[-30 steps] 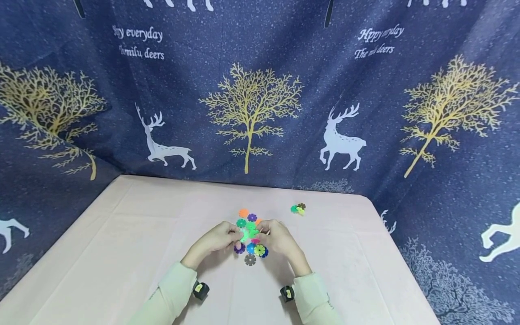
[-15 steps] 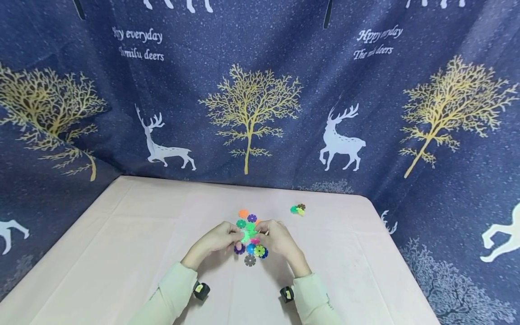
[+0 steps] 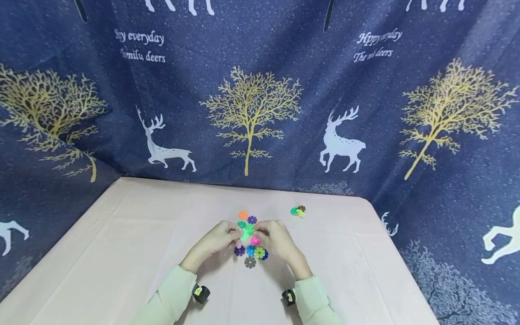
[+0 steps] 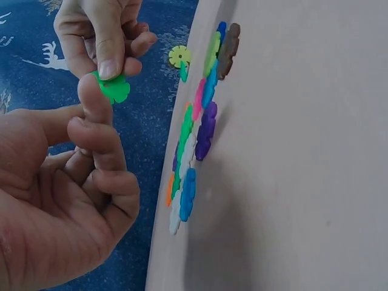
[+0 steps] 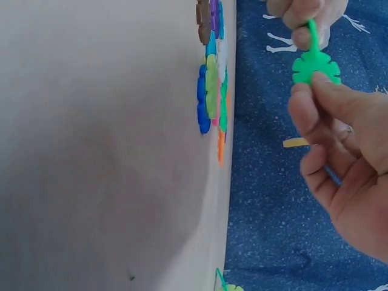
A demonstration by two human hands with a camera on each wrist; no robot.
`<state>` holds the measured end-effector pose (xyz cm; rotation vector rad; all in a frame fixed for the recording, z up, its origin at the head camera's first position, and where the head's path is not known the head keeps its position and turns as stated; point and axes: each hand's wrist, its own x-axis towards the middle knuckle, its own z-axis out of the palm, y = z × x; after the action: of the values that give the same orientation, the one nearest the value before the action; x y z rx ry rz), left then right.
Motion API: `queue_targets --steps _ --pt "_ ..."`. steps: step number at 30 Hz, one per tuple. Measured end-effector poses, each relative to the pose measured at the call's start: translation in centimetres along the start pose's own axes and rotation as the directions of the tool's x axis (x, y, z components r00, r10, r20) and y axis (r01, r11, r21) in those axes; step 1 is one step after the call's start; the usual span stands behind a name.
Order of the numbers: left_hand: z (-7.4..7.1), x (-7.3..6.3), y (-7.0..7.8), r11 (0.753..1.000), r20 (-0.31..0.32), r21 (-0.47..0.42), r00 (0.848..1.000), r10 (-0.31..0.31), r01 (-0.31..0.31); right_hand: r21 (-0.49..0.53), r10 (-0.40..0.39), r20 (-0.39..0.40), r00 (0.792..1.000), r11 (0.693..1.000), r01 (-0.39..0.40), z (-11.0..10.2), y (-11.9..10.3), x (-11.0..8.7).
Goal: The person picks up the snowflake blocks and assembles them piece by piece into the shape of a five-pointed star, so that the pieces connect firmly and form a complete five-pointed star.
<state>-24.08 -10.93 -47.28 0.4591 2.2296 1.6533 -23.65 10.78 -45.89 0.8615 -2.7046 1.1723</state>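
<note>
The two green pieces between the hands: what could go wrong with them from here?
In the right wrist view, one green piece stands edge-on, the other green piece face-on, so uneven pushing might misalign them. The left hand and right hand hold them off the table, so a dropped piece could land among the coloured pieces.

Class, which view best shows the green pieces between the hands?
Right wrist: the green pieces show one notched face clearly and one edge. The left wrist shows them partly covered; in the head view they look small.
</note>
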Motion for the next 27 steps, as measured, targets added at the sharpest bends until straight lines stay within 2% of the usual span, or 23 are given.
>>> queue_targets --steps 5,9,12,19,24,27 --pt "0.0 -0.1 0.2 0.998 0.014 -0.059 1.000 0.023 -0.022 -0.029 -0.065 -0.044 0.997 0.998 0.064 0.0 0.0 0.0" --pt "0.1 -0.3 0.4 0.996 0.020 -0.080 0.999 0.030 -0.028 -0.067 -0.116 -0.044 0.992 0.991 0.113 -0.1 0.1 0.1" --pt "0.1 -0.3 0.4 0.996 0.021 -0.085 0.999 0.030 -0.028 -0.060 -0.120 -0.039 0.992 0.991 0.118 -0.1 0.2 0.2" --pt "0.0 -0.2 0.3 0.998 0.035 -0.068 0.999 0.017 -0.014 0.054 -0.038 -0.028 0.999 0.998 0.040 0.0 0.7 0.3" --pt "0.0 -0.5 0.1 0.999 0.042 -0.041 0.999 0.010 -0.008 0.139 0.051 0.011 0.999 0.989 -0.052 0.1 1.3 0.3" --pt "0.0 -0.6 0.0 1.000 0.043 -0.021 0.999 0.014 -0.013 0.159 0.070 0.026 0.997 0.985 -0.073 0.1 1.6 0.4"
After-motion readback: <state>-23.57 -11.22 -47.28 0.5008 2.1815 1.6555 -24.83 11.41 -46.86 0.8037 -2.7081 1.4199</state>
